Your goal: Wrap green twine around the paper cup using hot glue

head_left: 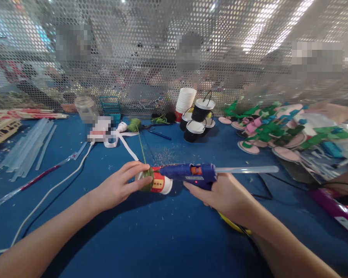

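My left hand (127, 181) is closed around a red and white paper cup (159, 182) lying on its side. Green yarn (148, 180) is wound round the part of the cup near my fingers. From there a strand runs up to a ball of green yarn (134, 125). In my right hand (220, 191) is a blue hot glue gun (191, 172), its nozzle touching or very near the cup beside the yarn. A clear glue stick (246, 170) sticks out of the gun's back end.
Several black and white small buckets (195, 130) and a stack of paper cups (185, 102) stand at the back. Spare glue sticks (29, 143) lie left, near a white cable (52, 189). Green and pink craft pieces (261, 135) crowd the right, before a purple power strip (333, 208). Perforated metal mesh (150, 69) stands behind.
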A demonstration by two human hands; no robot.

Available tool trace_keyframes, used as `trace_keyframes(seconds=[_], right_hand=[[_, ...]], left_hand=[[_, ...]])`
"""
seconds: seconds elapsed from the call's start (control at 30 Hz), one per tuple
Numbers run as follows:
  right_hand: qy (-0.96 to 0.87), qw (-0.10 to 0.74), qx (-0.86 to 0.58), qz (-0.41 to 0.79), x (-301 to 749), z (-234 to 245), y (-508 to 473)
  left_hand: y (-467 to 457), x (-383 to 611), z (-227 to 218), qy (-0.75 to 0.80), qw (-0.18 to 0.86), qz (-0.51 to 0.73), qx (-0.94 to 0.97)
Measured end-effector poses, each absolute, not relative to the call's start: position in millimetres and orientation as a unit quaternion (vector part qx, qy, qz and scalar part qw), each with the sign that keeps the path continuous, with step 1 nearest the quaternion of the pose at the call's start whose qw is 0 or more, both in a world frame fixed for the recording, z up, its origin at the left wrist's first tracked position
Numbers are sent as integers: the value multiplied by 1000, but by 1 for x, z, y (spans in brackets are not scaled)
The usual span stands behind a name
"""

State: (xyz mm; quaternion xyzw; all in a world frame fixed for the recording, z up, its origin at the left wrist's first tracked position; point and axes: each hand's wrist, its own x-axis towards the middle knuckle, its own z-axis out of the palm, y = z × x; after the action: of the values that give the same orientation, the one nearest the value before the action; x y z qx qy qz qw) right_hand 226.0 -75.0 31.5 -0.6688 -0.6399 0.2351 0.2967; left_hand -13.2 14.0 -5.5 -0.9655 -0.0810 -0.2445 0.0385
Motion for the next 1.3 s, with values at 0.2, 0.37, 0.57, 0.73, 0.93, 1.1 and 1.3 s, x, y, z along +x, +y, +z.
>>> trace_keyframes(seconds=[0.2,0.37,0.57,0.73,0.93,1.1,1.3], right_hand=[[-644,297,-668,224,226,32,-74],[-648,296,-667,219,225,32,-76],[-648,293,-665,228,225,32,-74],[-635,291,-677,233,224,30,-76],[-623,287,-673,279,222,32,-80],[-562,275,-703,338,224,38,-76],[-534,388,-657,363,233,39,-60]], left_hand=[[13,-13,-6,-76,49,-249,-964],[14,-13,-5,-76,48,-249,-964],[13,-13,-6,-70,43,-249,-965],[17,-14,-12,-101,4,-267,-958],[19,-12,-18,-139,-48,-295,-944],[18,-11,-17,-173,-79,-299,-935],[18,-11,-20,-186,-83,-285,-937]])
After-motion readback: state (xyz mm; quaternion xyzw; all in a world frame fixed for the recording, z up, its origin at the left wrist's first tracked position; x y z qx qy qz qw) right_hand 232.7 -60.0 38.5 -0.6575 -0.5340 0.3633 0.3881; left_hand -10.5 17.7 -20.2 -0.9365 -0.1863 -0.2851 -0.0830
